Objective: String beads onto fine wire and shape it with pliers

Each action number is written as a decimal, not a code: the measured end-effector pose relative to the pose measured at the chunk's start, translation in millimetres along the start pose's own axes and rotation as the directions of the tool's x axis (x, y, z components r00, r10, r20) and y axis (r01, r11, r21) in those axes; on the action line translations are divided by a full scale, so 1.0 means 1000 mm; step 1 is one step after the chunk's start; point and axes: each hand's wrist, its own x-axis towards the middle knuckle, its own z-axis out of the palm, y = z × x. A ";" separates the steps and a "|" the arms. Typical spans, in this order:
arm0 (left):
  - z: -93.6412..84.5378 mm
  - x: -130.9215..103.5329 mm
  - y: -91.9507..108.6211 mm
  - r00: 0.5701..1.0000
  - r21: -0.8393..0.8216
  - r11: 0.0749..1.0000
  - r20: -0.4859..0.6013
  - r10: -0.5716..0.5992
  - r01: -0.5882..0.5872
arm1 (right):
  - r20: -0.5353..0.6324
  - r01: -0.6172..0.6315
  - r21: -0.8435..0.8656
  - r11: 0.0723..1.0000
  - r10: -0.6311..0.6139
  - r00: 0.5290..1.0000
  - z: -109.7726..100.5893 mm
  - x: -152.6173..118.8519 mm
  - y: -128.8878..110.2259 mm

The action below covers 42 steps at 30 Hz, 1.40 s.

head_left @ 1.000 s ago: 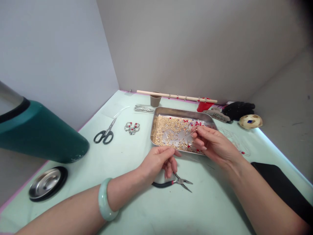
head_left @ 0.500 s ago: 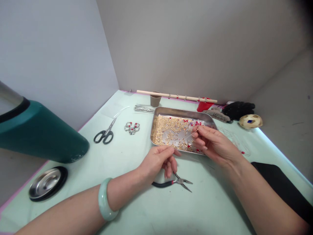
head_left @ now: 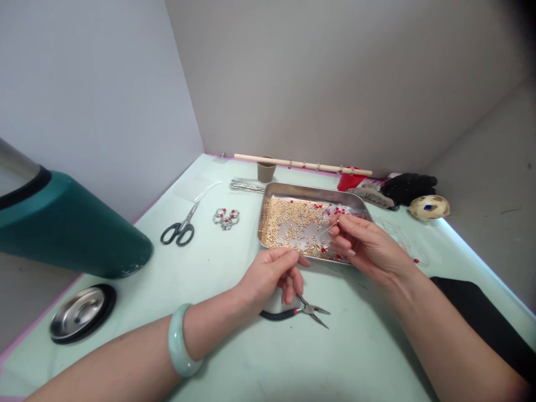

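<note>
A metal tray (head_left: 312, 191) holds many small gold beads and some red ones. Over its right part, my right hand (head_left: 360, 240) pinches a thin wire (head_left: 326, 229) that slants down to the left, with a tiny gold bead near the fingertips. My left hand (head_left: 276, 273), wearing a pale green bangle (head_left: 179, 340), is at the tray's front edge with thumb and forefinger pressed together; what they hold, if anything, is too small to make out. Black-handled pliers (head_left: 310, 309) lie with jaws apart on the table, partly beneath my left hand.
Scissors (head_left: 180, 230) and a wire ornament with red beads (head_left: 226, 219) lie left of the tray. A green tumbler (head_left: 75, 229) and round lid (head_left: 81, 314) are far left. Behind stand a brown cup (head_left: 266, 171), red cup (head_left: 349, 181) and wooden stick (head_left: 259, 160).
</note>
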 end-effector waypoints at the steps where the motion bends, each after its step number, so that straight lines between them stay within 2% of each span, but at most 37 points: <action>1: 0.000 0.000 0.000 1.000 0.001 1.000 0.001 0.000 0.000 | 0.003 0.000 0.004 1.000 0.000 1.000 0.000 0.000 0.000; 7: -0.001 0.001 -0.001 1.000 -0.010 1.000 0.015 0.014 -0.014 | 0.028 0.002 0.058 0.998 -0.004 1.000 -0.003 0.001 0.002; 16: -0.001 0.001 -0.001 1.000 -0.020 1.000 0.013 0.017 -0.016 | 0.016 0.014 0.049 0.999 -0.015 1.000 -0.002 0.001 0.002; 24: -0.001 0.001 -0.002 1.000 -0.013 1.000 0.007 0.014 -0.014 | -0.052 0.087 -0.060 0.994 -0.091 0.995 0.001 -0.002 0.003; 31: -0.001 0.001 -0.002 1.000 0.017 1.000 0.007 0.020 -0.020 | -0.056 0.112 -0.101 0.989 -0.118 0.991 0.003 -0.001 0.005; 42: 0.000 0.002 -0.002 0.995 0.035 0.997 0.077 0.066 -0.069 | 0.056 0.232 -0.182 0.956 -0.225 0.973 0.004 -0.006 0.007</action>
